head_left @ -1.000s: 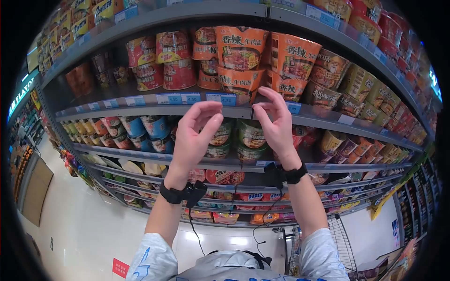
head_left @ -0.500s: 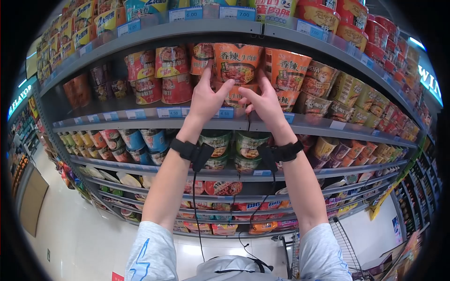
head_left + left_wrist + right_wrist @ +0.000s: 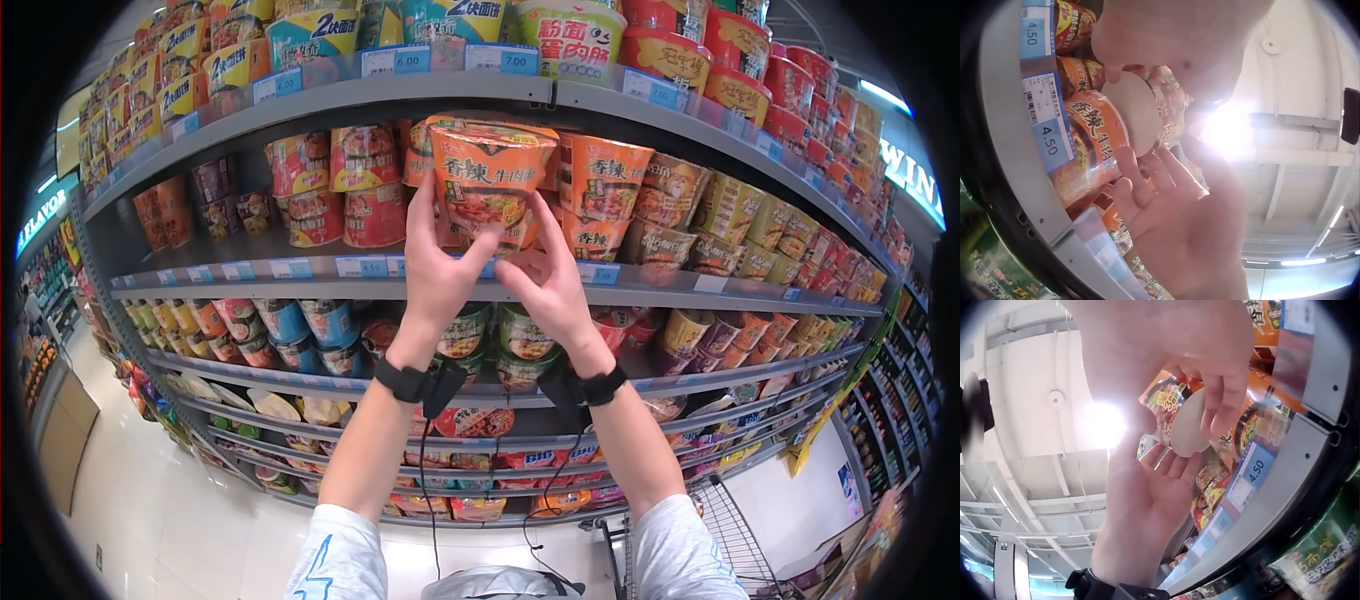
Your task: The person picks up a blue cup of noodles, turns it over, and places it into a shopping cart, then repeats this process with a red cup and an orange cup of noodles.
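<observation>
Both hands hold an orange instant noodle cup (image 3: 488, 172) between them at the middle shelf's front, its lid tipped toward the head camera. My left hand (image 3: 440, 280) grips the cup's left side, fingers up along the wall and thumb across the lower front. On the other side, my right hand (image 3: 553, 295) has fingers against the wall, thumb low near the base. The pale round base (image 3: 1132, 114) shows between the hands in the left wrist view, and the same base (image 3: 1189, 425) in the right wrist view. Another orange cup (image 3: 1094, 140) stands behind on the shelf.
More orange cups (image 3: 603, 175) stand stacked just right of the hands, red ones (image 3: 372, 215) to the left. A shelf edge (image 3: 500, 88) with price tags runs overhead. Green cups (image 3: 525, 335) sit below. A wire shopping cart (image 3: 722, 530) stands at lower right.
The hands went from hovering before the shelf to either side of the orange noodle cup. The cup has since been raised off its stack, drawn forward and tipped. The head view has tilted upward.
</observation>
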The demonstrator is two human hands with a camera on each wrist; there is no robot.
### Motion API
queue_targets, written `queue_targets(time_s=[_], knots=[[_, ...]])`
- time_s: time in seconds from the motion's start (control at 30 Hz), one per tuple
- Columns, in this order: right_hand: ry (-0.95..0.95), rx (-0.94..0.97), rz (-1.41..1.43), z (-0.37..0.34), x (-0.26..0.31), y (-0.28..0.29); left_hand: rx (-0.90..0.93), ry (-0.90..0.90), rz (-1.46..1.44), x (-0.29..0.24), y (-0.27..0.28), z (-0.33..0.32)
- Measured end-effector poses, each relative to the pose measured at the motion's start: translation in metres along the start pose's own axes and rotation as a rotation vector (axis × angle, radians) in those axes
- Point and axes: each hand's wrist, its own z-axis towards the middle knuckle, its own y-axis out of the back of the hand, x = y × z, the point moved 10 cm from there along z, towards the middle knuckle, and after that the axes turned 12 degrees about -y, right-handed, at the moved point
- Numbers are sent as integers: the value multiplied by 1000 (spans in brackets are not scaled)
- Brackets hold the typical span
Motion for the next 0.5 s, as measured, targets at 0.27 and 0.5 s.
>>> queue_targets(time_s=[0.27,0.5], knots=[[141,-47,-96,-75,24,-6,-47,56,-22,-41,3,-44],[272,-42,-359,-153,38,-11,-228,395,-186,-33,11,-123]])
